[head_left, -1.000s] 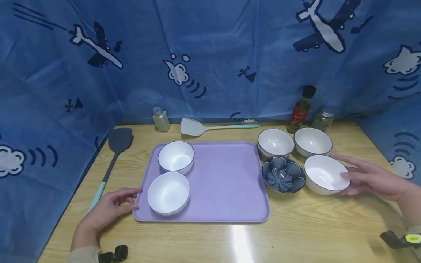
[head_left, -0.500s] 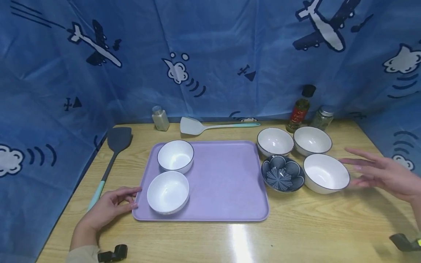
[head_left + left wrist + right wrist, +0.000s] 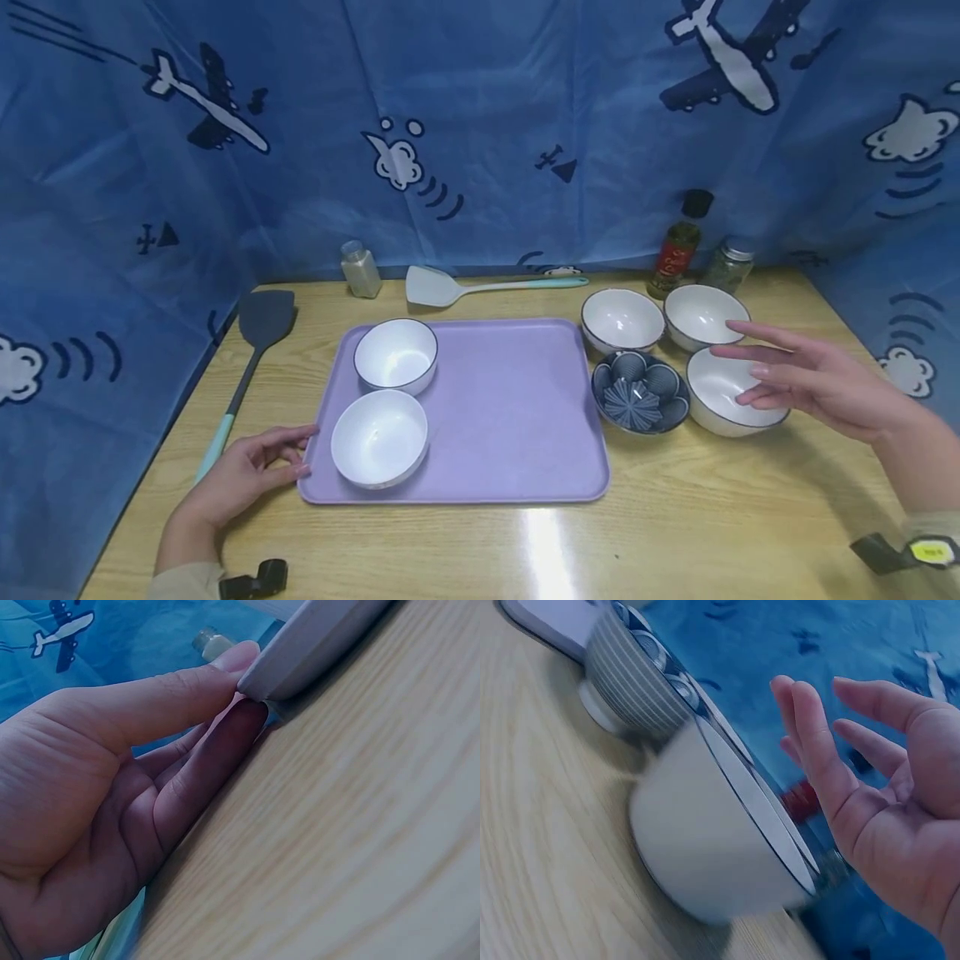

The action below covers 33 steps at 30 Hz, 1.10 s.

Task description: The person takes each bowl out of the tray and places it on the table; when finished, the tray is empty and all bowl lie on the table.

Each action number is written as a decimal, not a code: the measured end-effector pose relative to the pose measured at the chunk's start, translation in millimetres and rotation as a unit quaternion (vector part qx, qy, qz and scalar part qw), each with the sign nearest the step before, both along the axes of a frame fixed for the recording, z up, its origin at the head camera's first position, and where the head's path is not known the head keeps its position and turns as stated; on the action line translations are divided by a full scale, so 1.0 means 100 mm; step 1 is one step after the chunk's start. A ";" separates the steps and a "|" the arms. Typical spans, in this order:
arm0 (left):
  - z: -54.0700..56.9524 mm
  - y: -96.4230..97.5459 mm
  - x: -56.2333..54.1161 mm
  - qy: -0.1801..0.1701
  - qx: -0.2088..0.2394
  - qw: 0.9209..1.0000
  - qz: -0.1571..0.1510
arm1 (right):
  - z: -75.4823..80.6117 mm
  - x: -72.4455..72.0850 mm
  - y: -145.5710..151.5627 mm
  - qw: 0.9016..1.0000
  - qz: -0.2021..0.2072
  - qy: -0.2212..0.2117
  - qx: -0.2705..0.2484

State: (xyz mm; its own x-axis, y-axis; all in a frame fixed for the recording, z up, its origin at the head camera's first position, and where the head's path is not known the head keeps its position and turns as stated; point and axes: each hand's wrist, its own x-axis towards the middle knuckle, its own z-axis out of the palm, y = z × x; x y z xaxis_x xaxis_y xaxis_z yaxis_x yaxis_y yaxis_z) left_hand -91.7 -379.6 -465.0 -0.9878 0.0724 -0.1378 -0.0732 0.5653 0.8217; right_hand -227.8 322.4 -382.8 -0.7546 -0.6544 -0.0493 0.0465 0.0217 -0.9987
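My left hand (image 3: 242,473) is at the left edge of a lilac tray (image 3: 517,417). In the left wrist view its thumb (image 3: 180,694) lies on the tray's rim and a finger sits beneath, pinching it. Two white bowls with dark rims, a rear bowl (image 3: 396,354) and a front bowl (image 3: 380,437), stand on the tray's left side. My right hand (image 3: 832,379) hovers with spread fingers above a white bowl (image 3: 720,400) right of the tray, holding nothing. The right wrist view shows a gap between this hand and the bowl.
Beside that bowl stand a dark blue patterned bowl (image 3: 637,396) and two white bowls, one left (image 3: 622,319) and one right (image 3: 701,315). Behind are a sauce bottle (image 3: 675,250), a lidded jar (image 3: 727,265), a shaker (image 3: 362,271) and a white spatula (image 3: 442,289). A dark spatula (image 3: 262,325) lies left.
The right hand has let go of the front-right white bowl, drawn back right, then come left and up over it. The left hand stays at the tray. The head view has shifted slightly.
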 end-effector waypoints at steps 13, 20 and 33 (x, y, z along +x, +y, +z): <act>-0.01 0.03 -0.01 -0.007 0.006 1.000 0.002 | 0.15 -0.06 -0.63 0.997 0.019 -0.001 0.077; -0.01 0.01 0.01 -0.008 -0.004 1.000 0.006 | 0.16 -0.11 -1.05 0.997 0.023 -0.013 0.069; 0.02 0.03 0.02 -0.006 -0.002 1.000 0.004 | 0.11 -0.23 -1.80 0.995 0.043 -0.060 0.065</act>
